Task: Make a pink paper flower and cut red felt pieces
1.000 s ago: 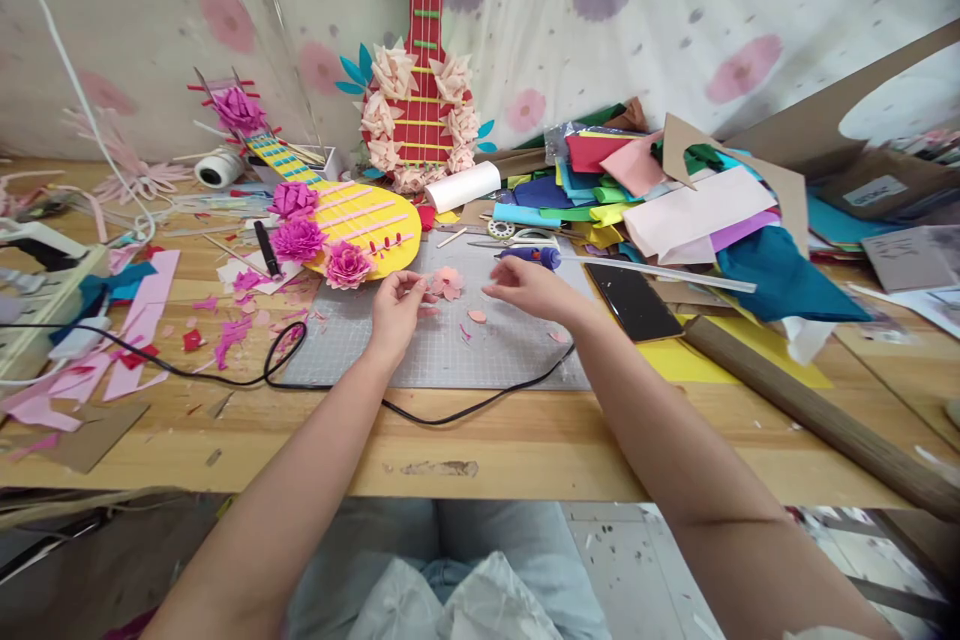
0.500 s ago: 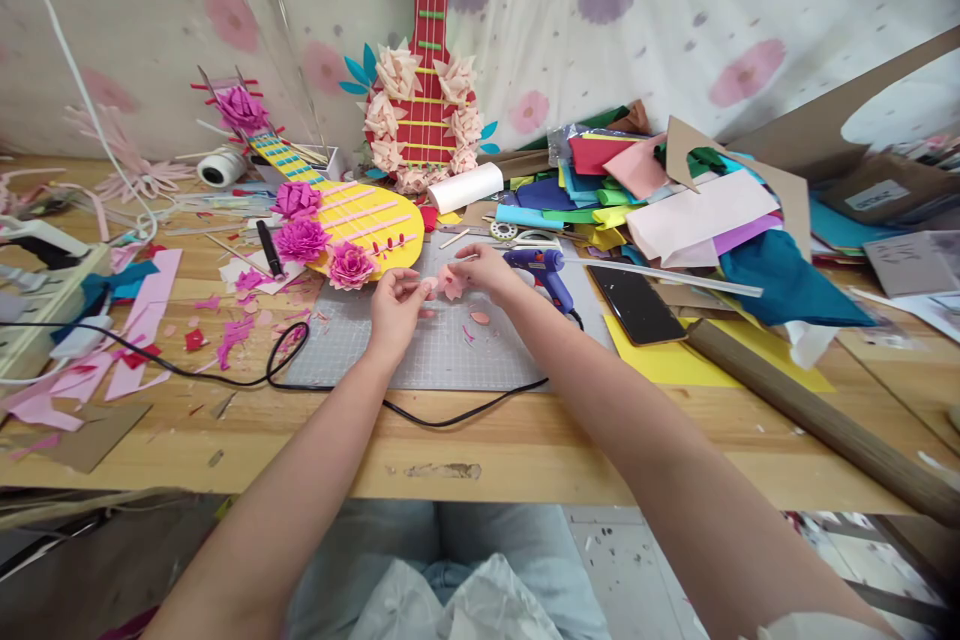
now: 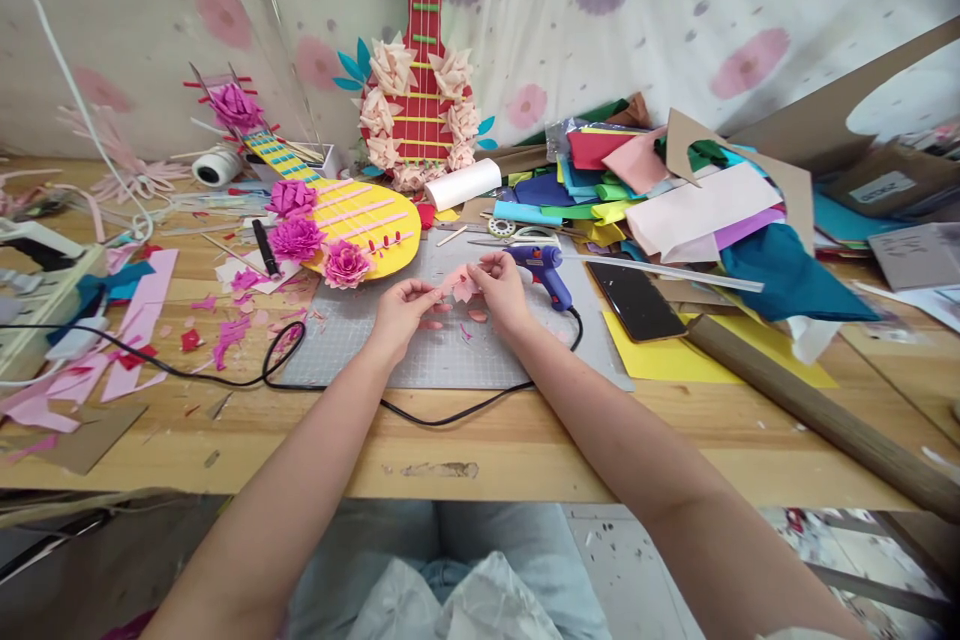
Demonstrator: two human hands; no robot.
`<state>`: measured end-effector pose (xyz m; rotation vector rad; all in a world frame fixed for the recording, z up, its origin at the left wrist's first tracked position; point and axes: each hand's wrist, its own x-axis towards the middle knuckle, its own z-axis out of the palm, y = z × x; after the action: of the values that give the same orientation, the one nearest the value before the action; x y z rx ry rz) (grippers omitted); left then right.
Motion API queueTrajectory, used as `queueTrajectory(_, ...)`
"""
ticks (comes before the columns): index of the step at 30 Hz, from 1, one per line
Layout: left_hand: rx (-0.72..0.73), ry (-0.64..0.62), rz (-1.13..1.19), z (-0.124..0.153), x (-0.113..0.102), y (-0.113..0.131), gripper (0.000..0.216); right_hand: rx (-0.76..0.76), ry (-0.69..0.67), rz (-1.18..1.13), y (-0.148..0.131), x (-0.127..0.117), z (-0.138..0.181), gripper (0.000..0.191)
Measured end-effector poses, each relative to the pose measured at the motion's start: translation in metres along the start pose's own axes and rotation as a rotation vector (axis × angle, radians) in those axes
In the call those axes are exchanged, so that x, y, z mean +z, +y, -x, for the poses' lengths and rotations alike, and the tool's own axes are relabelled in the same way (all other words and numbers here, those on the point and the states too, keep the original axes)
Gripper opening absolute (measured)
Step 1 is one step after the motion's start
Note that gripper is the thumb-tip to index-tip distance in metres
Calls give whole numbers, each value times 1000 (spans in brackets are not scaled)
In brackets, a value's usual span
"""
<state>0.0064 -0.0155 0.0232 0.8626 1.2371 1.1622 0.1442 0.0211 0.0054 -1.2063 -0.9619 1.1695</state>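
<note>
Above the grey cutting mat (image 3: pixel 345 350), a pale pink paper flower (image 3: pixel 460 286) is between my two hands. My right hand (image 3: pixel 501 292) pinches its right side, fingers curled over the top. From the other side my left hand (image 3: pixel 405 316) grips the flower's left edge between thumb and forefinger, the other fingers loosely spread. A loose pink paper petal (image 3: pixel 478 316) lies on the mat below. Just right of my right hand is a blue glue gun (image 3: pixel 546 270), its black cord running across the mat's front edge.
A yellow paper guitar (image 3: pixel 375 225) with magenta flowers lies left; a red one (image 3: pixel 424 125) stands behind. Coloured paper sheets (image 3: pixel 592 180) pile up at the back right. A phone (image 3: pixel 637 300), a cardboard tube (image 3: pixel 817 410) and scissors (image 3: pixel 506 228) lie around the mat.
Both hands have shifted slightly right with the pink paper flower. The flower has turned and shows more of its petals, and my right hand has come round closer to it.
</note>
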Motion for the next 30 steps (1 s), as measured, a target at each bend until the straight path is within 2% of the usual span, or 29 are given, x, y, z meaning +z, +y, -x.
queueTrajectory(7, -44, -4, -11, -2, -2, 2, 24, -63, -1, 46, 5, 2, 1, 25)
queueTrajectory(17, 7, 55, -19, -4, 0, -3, 40, -96, -27, 59, 7, 5, 3, 24)
queueTrajectory(30, 9, 77, -36, -5, 3, -5, 39, -98, -21, 53, 9, 5, 2, 24)
